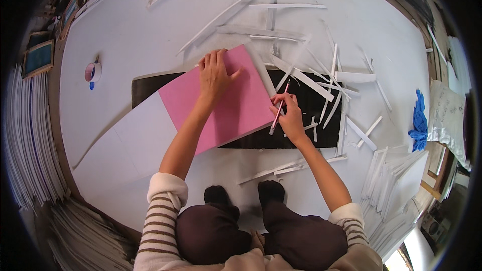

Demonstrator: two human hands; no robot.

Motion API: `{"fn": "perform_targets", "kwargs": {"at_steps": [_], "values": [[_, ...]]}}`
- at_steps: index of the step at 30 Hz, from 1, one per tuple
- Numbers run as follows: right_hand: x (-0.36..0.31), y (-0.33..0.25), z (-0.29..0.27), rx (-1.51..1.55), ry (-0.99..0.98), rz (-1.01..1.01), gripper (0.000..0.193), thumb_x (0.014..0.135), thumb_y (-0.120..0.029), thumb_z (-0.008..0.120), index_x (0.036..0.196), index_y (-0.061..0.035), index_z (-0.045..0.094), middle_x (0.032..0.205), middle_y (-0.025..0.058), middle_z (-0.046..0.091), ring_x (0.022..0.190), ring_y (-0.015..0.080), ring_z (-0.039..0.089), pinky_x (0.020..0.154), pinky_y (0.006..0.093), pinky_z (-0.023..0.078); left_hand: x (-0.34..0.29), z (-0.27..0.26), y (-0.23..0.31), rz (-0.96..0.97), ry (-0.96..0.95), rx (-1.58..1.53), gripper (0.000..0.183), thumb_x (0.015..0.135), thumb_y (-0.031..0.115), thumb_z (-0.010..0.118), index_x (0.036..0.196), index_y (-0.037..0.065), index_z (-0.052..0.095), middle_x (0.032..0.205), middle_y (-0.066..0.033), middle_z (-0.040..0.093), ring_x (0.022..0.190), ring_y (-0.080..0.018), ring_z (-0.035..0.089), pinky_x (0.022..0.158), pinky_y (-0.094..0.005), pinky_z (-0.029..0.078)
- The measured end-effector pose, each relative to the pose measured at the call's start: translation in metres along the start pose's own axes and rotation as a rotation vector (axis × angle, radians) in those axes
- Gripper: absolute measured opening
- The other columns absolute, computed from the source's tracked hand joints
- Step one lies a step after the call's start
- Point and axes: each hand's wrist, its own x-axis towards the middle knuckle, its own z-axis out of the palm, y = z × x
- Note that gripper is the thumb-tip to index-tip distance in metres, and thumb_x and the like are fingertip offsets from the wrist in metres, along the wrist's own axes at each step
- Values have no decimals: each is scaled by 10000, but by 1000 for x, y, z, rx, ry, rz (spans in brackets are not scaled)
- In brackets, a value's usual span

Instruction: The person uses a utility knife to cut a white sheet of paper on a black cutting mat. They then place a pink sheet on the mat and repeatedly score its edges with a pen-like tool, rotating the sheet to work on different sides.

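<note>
A pink rectangular board (235, 90) lies slanted on top of a long white sheet (125, 143). My left hand (216, 76) rests on the pink board near its far edge, thumb spread away from the fingers. Pinched in my right hand (290, 115) is a pink pencil (279, 113), its upper end pointing away from me. This hand is at the pink board's right edge, over a black mat (236, 143) that shows partly beneath the sheet and board. A narrow strip of white sheet shows along the board's right side.
White offcut strips (311, 83) lie scattered beyond and right of the board. A tape roll (93, 72) stands at the left, a blue crumpled glove or cloth (419, 120) at the right. White sheets (394, 180) are stacked near right; more stacks (32, 135) line the left.
</note>
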Motion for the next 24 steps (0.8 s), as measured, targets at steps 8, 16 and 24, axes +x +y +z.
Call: {"fn": "perform_targets", "kwargs": {"at_steps": [8,16,24], "values": [[1,0,0,0,18,-19,221,770,-21,688,939,-35,547,899,54,601,854,231,508,774,332,441,-2,-3,0,-5,5,-14,669,719,449,739,1229,74,521,1170,-81,554,1115,-270,501,971,-425,349],[-1,0,0,-8,25,-54,235,759,-7,685,952,-35,555,853,56,537,811,200,507,763,311,440,-2,-1,1,12,30,-37,670,720,456,738,1233,81,525,1188,-79,561,1114,-261,503,974,-424,346],[-1,0,3,-4,28,-47,239,760,-2,679,954,-32,542,863,65,537,804,218,496,762,324,438,-4,0,1,-1,-15,-35,693,764,423,708,1314,70,480,1258,-90,530,1190,-264,459,1037,-468,292]]}}
